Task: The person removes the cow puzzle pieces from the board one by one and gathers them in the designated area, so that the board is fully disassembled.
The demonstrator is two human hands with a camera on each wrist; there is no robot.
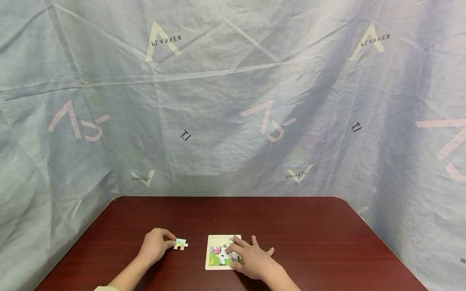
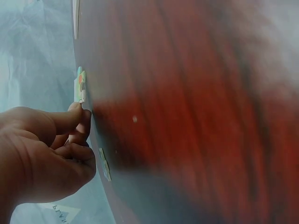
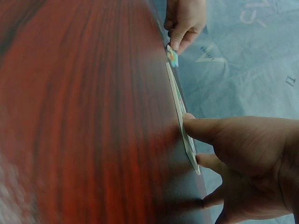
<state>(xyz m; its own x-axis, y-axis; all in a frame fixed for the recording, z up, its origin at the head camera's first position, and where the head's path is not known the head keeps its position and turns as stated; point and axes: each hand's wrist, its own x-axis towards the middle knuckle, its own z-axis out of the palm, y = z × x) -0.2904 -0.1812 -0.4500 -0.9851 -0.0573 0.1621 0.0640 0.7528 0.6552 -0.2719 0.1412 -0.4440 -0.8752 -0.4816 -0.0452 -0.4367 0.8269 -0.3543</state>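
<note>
Between thumb and fingers, my left hand (image 1: 154, 244) pinches a jigsaw piece (image 1: 180, 244) with pale blue, green and orange printing. The left wrist view shows the same piece (image 2: 80, 85) edge-on at the fingertips. To its right lies a square puzzle board (image 1: 206, 258) with a pale frame and a cow picture. Part of the board's upper area is bare backing. My right hand (image 1: 253, 258) lies over the board's right side with fingers spread, covering some of the picture. In the right wrist view, its thumb (image 3: 198, 127) touches the board near the edge.
Another flat piece (image 2: 105, 164) lies on the table beyond the left hand in the left wrist view; the head view does not show it. The dark red table (image 1: 309, 226) has rounded far corners, and a grey printed cloth (image 1: 218, 161) hangs behind it and at both sides.
</note>
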